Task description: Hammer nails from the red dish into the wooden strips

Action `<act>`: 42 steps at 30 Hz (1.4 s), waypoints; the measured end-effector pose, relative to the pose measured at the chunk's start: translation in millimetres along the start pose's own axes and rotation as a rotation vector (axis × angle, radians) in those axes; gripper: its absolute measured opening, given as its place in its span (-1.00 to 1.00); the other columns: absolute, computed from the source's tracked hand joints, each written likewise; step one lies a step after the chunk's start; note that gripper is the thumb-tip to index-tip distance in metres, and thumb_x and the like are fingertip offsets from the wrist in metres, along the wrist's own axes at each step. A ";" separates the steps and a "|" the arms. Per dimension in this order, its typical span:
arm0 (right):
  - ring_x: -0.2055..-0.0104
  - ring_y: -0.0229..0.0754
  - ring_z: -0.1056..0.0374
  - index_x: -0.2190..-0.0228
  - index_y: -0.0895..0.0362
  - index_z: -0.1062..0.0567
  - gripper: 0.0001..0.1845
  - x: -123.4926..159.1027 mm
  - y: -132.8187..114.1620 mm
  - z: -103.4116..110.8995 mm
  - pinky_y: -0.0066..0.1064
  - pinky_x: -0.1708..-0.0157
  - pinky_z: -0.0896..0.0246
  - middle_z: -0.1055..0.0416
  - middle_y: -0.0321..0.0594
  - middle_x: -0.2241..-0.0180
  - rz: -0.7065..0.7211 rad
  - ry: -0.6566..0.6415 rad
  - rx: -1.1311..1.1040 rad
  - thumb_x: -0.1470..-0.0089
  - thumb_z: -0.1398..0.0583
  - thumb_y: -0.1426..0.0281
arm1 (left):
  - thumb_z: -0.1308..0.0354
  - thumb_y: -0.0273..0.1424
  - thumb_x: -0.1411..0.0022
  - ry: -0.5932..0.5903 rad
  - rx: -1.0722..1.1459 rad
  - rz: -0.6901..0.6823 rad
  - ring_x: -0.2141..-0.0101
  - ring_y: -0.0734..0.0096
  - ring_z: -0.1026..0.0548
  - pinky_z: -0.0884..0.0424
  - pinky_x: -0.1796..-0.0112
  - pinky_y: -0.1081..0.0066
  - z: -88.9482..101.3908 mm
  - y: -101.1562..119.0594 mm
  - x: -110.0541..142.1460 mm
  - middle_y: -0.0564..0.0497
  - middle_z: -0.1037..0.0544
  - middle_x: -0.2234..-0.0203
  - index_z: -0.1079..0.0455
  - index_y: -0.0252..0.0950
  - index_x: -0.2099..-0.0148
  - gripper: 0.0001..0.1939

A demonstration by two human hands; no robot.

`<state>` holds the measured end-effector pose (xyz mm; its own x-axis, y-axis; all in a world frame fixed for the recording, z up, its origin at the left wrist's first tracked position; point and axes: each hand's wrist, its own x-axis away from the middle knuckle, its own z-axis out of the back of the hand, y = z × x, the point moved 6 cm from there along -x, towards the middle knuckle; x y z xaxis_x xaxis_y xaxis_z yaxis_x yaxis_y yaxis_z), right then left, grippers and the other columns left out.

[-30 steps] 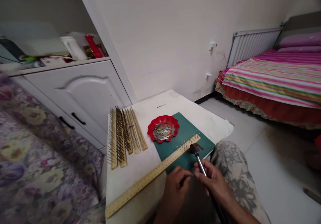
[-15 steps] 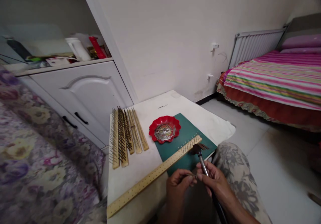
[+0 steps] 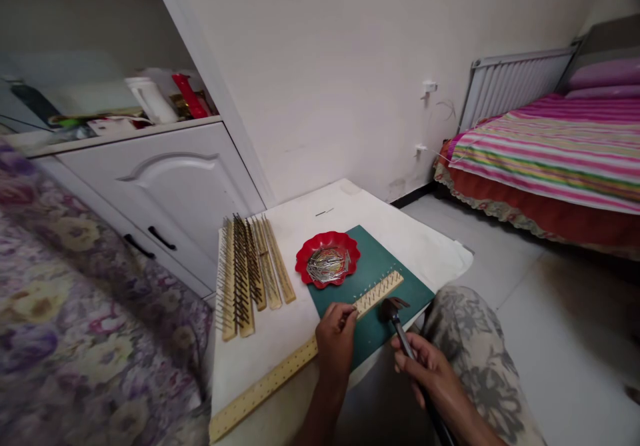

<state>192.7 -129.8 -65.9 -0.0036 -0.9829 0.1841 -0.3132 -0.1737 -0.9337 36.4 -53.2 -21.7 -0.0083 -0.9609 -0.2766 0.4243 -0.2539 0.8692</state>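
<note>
My left hand (image 3: 336,343) is pinched at the wooden strip (image 3: 265,389), just beside the row of upright nails (image 3: 377,289) at its far end. A thin nail seems to be between those fingertips, mostly hidden by them. My right hand (image 3: 425,363) is wrapped round the handle of a claw hammer (image 3: 393,309), whose head hovers close to the right of the strip. Rows of small holes run along the strip, which lies slantwise across a green mat (image 3: 373,253). Behind it, a red scalloped dish (image 3: 305,276) holds many loose nails (image 3: 327,265).
Several nail-studded wooden strips (image 3: 250,286) stand side by side at the left of the white-covered table (image 3: 280,339). Two thin pieces (image 3: 323,212) lie near its back. A cabinet (image 3: 170,193) and floral cloth (image 3: 90,326) are at left, a bed (image 3: 540,159) at right.
My left hand has moved away from my right hand, forward and left onto the wooden strip, carrying the thin nail. My right hand and the hammer have shifted only slightly.
</note>
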 end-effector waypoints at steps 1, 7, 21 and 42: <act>0.82 -0.55 0.02 0.37 0.15 -0.36 -0.59 0.1 0.6 0.0 -0.69 0.85 0.12 -0.28 -0.47 0.61 -0.003 -0.001 0.001 0.14 -0.27 0.10 | -0.05 -0.34 -0.15 0.002 -0.018 -0.004 0.41 0.46 -0.43 -0.31 0.38 0.51 -1.2 0.0 -1.5 0.06 -0.43 0.46 -0.40 -0.28 0.39 -0.84; 0.84 -0.52 0.03 0.37 0.15 -0.35 -0.59 0.1 2.5 1.9 -0.69 0.85 0.17 -0.29 -0.48 0.70 -0.030 -0.006 0.010 0.12 -0.25 0.09 | -0.04 -0.36 -0.15 0.000 -0.114 -0.038 0.40 0.46 -0.43 -0.31 0.37 0.52 -4.9 0.4 -4.3 0.07 -0.44 0.47 -0.40 -0.26 0.39 -0.84; 0.83 -0.48 0.04 0.27 0.18 -0.34 -0.54 4.9 -15.1 -2.5 -0.65 0.83 0.14 -0.21 -0.53 0.73 -0.042 -0.085 0.044 0.05 -0.19 0.06 | 0.01 -0.35 -0.18 -0.035 -0.255 -0.034 0.41 0.48 -0.41 -0.24 0.37 0.51 -8.7 5.0 -5.4 0.07 -0.44 0.45 -0.39 -0.26 0.38 -0.82; 0.81 -0.48 0.01 0.27 0.14 -0.34 -0.76 -13.6 -52.8 -41.7 -0.66 0.83 0.13 -0.20 -0.54 0.69 0.055 -0.269 0.303 -0.13 -0.08 0.22 | 0.00 -0.42 -0.13 -0.043 -0.354 0.022 0.48 0.53 -0.34 -0.10 0.45 0.53 -12.0 -5.0 -4.5 0.13 -0.34 0.53 -0.30 -0.26 0.48 -0.85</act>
<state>169.7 -104.7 -6.3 0.2487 -0.9651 0.0816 -0.0255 -0.0907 -0.9955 45.1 -46.3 -29.8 -0.0306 -0.9714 -0.2357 0.7125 -0.1865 0.6764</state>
